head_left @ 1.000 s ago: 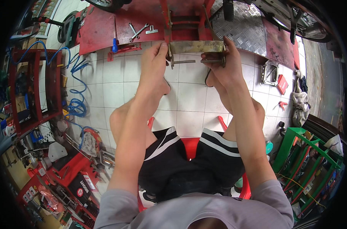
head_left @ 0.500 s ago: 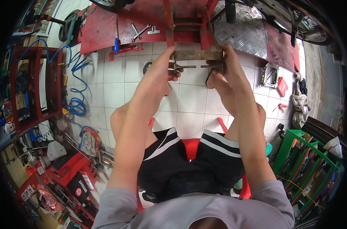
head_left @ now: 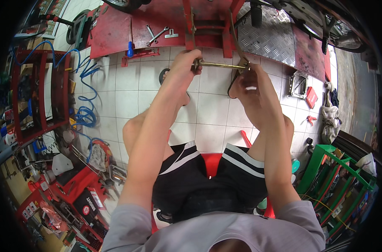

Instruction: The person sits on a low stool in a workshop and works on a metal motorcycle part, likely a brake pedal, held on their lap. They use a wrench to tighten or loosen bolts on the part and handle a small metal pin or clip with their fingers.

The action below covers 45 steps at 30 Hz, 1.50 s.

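- White tiled floor (head_left: 207, 107) below, pretty much everywhere.
- Red platform (head_left: 111, 35) across the far side.
- Brassy metal bracket (head_left: 222, 65), seen edge-on, held up over the tiles just this side of the platform.
- Left hand (head_left: 186, 61) is curled round its left end.
- Right hand (head_left: 257, 77) has got the right end, fingers partly hidden.
- Blue-handled screwdriver (head_left: 130, 49) on the platform, handle at the near edge.
- Couple of wrenches (head_left: 158, 36) just right of it.

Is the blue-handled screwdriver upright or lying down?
Lying down: the screwdriver stretches across the red platform to its near edge.
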Motion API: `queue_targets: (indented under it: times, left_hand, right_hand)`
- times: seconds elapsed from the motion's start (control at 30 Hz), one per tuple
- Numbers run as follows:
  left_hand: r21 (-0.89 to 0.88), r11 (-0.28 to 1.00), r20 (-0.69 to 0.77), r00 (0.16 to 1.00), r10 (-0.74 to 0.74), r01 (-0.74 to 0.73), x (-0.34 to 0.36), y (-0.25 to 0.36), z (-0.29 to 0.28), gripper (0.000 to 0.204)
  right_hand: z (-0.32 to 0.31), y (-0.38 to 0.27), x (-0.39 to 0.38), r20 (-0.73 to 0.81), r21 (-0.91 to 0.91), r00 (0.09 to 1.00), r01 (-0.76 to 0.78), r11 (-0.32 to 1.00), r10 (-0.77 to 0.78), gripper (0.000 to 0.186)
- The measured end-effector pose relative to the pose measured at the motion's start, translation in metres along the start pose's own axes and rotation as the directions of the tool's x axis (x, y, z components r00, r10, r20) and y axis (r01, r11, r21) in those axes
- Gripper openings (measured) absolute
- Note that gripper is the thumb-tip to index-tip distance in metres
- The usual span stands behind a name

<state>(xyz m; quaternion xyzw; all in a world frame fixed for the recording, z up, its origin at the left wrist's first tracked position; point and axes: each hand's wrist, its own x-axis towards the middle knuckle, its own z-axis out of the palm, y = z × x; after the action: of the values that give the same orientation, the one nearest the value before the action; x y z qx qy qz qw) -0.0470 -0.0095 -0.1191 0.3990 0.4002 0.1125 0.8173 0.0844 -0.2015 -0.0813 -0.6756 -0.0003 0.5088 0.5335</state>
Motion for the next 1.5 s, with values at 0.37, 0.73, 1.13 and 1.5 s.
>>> queue_targets:
  times: [0.37,0.73,1.13,1.5]
  left_hand:
    - [-0.022,1.0,0.02,1.0,-0.02,0.02,0.004,0.0,0.002,0.024]
    - [0.113,0.991,-0.07,0.996,-0.062,0.069,-0.022,0.013,0.014,0.031]
    - [0.574,0.779,0.043,0.96,0.278,-0.251,-0.041,0.016,-0.004,0.017]
    - [0.623,0.724,0.03,0.934,0.356,-0.296,-0.035,0.017,-0.001,0.021]
  right_hand:
    - [0.058,0.022,0.037,0.394,0.643,0.906,-0.152,0.751,-0.154,0.04]
    - [0.061,0.021,0.045,0.434,0.599,0.897,-0.218,0.77,-0.083,0.029]
    - [0.069,0.011,0.039,0.414,0.517,0.904,-0.134,0.845,-0.11,0.027]
    - [0.068,0.013,0.044,0.393,0.597,0.913,-0.16,0.786,-0.113,0.028]
